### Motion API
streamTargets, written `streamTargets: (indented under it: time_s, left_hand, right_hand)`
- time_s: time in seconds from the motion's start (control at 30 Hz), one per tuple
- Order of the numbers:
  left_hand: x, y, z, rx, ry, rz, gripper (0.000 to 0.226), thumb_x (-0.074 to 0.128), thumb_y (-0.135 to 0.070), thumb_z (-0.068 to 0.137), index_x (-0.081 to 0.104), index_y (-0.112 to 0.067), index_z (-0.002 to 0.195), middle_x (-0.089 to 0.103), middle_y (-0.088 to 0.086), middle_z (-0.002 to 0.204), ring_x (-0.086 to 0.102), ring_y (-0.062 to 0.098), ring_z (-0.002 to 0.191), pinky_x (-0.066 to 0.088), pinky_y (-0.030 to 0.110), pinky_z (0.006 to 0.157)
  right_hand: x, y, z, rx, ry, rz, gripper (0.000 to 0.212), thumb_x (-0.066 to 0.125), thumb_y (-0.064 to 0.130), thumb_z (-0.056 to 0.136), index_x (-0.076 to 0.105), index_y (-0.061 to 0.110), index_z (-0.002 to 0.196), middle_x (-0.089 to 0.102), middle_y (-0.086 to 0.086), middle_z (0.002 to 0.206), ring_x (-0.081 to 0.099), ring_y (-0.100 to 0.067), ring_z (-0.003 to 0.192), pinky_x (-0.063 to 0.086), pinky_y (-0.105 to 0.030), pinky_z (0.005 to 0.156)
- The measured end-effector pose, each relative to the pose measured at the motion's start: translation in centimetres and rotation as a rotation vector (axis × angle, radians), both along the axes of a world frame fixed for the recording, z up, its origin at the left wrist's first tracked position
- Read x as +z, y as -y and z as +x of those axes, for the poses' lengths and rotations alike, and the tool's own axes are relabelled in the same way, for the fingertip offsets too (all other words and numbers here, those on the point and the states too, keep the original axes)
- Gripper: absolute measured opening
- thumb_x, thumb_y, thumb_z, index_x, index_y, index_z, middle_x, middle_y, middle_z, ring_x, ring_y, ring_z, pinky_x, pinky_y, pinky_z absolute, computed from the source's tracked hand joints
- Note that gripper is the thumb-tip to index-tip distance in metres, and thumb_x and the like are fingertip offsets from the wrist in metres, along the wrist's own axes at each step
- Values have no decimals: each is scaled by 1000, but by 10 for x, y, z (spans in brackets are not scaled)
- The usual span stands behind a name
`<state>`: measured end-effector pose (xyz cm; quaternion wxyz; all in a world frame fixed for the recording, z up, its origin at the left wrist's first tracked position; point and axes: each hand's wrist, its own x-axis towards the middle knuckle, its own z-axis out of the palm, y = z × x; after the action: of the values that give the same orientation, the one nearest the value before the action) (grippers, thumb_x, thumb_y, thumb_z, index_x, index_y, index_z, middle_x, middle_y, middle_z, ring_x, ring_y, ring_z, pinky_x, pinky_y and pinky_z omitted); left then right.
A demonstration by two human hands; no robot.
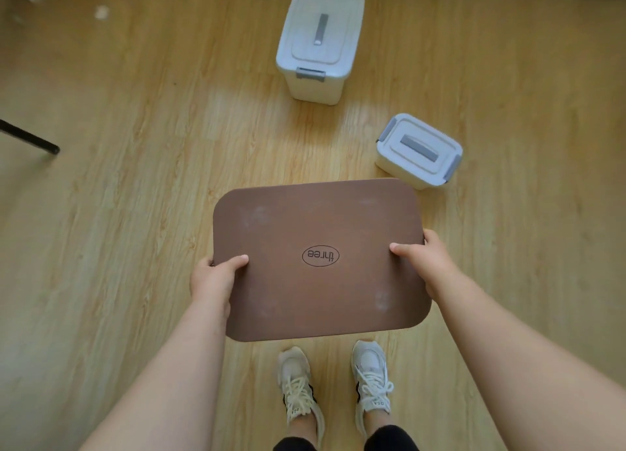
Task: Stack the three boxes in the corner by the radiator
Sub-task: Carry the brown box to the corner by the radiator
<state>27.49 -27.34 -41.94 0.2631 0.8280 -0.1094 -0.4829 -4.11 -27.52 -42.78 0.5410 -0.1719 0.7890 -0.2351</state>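
Open floor (pixel 135 213) left; large bin (pixel 318 44) and small bin (pixel 418 150) stand ahead.

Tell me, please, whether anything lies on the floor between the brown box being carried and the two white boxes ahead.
Nothing visible does. The brown box is held in the left hand and right hand; bare floor leads to the large white box and small white box.

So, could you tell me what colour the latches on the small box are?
Grey latches on the small box; head view.

Wood-plank floor (pixel 135 213) | black furniture leg (pixel 30 137) at left edge | pale laced sneakers (pixel 299 388) at near edge | blurred white scrap (pixel 101 11) far left
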Motion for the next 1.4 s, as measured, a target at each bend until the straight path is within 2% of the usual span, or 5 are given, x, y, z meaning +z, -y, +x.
streamTargets:
  time_s: [0.17, 0.6, 1.0, 1.2, 1.4]
  left_hand:
    - [81, 11, -58, -96, 11, -83, 54, 77, -24, 65, 58, -15, 114, 68, 3, 102, 64, 21, 82, 46, 28, 60]
    - [220, 51, -239, -422, 70, -135, 69, 82, -33, 56, 57, -15, 118, 68, 4, 105, 64, 29, 93, 50, 41, 89]
    - [260, 89, -396, -649, 72, -243, 53, 80, -38, 61, 55, -19, 104, 64, -1, 96, 61, 23, 86, 48, 37, 81]
    - [267, 148, -470, -707, 69, -239, 48, 79, -40, 61, 57, -20, 98, 64, -3, 89, 62, 26, 89, 50, 40, 83]
    - [268, 232, -548, -693, 33, -200, 51, 80, -40, 61, 57, -19, 102, 62, -6, 87, 61, 25, 88, 49, 38, 80]
  right_hand:
    - [80, -26, -49, -107, 6, -34, 45, 73, 13, 75, 58, 17, 117, 68, -4, 111, 66, -27, 100, 50, -47, 94]
    - [227, -70, -223, -298, -39, -96, 34, 70, 8, 78, 57, 16, 108, 66, -2, 101, 65, -25, 91, 52, -39, 81]
    - [275, -63, -368, -440, -111, -152, 39, 67, 8, 76, 55, 16, 112, 66, -3, 105, 65, -26, 89, 54, -41, 81]
    - [286, -11, -441, -463, -132, -171, 43, 68, 7, 75, 57, 16, 116, 67, -5, 110, 66, -28, 94, 53, -46, 89]
    - [292, 70, -517, -462, -146, -164, 63, 68, 9, 77, 47, 16, 136, 62, -5, 128, 61, -28, 109, 49, -48, 96]
